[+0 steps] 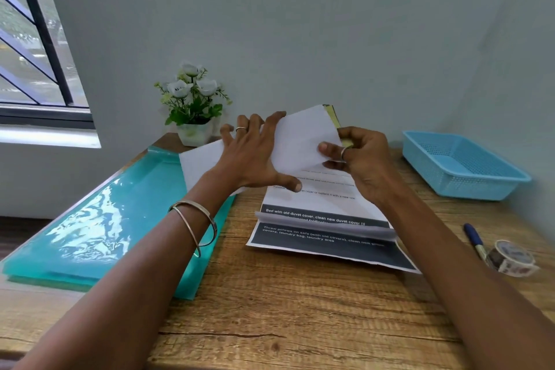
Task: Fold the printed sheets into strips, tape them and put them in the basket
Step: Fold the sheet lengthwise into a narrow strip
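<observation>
At the middle of the wooden desk [270,324], a small stack of printed sheets [324,213] lies with its dark text bands toward the near edge. The top sheet's far part is lifted and turned over toward the near side, white back showing.

Right hand [360,162]: thumb and fingers pinch the right side of the raised flap. Left hand [255,156]: fingers spread and fairly straight, laid flat on the paper at the left of the flap, thumb pressing the sheet down. It pins, not grips.

Basket [462,165], blue mesh, far right on the desk, well apart from the sheets; nothing visible in it. Tape roll [512,257] at near right, a blue pen [476,239] just beside it. Turquoise folder [99,219] on the left; potted white flowers [192,105] at the far edge.

Judgement: first fold under way, no strip made yet, taping and basket still ahead.

Risks:
- Flap held at one side only; it may come down skewed, giving a slanted crease and a tapered strip.
- Sheets beneath are loose and already fanned at the near edge; a second sheet may get caught into the fold, or the stack may slide under the left hand's push.
- Creasing before edges are aligned sets the error in.
</observation>
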Action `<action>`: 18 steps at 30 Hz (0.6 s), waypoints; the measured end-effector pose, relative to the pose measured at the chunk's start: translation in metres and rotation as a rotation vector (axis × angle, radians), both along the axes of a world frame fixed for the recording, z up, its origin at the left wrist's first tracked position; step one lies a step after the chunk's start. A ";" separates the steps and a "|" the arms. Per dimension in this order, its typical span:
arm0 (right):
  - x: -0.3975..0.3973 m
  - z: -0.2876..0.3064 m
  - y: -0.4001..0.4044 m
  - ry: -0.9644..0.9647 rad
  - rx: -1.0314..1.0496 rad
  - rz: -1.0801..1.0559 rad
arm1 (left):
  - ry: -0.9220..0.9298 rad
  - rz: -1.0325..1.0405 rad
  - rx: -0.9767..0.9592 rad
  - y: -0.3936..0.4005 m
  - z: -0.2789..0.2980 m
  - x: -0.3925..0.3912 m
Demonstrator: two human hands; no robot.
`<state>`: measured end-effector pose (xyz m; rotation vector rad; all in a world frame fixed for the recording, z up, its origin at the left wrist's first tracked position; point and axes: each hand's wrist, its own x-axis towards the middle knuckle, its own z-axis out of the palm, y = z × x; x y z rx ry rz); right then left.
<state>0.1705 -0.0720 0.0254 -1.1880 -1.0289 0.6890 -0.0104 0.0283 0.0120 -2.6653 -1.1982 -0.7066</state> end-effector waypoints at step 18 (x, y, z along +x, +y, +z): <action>0.009 -0.011 0.011 0.194 -0.097 -0.002 | -0.551 -0.203 -0.869 0.001 0.017 -0.021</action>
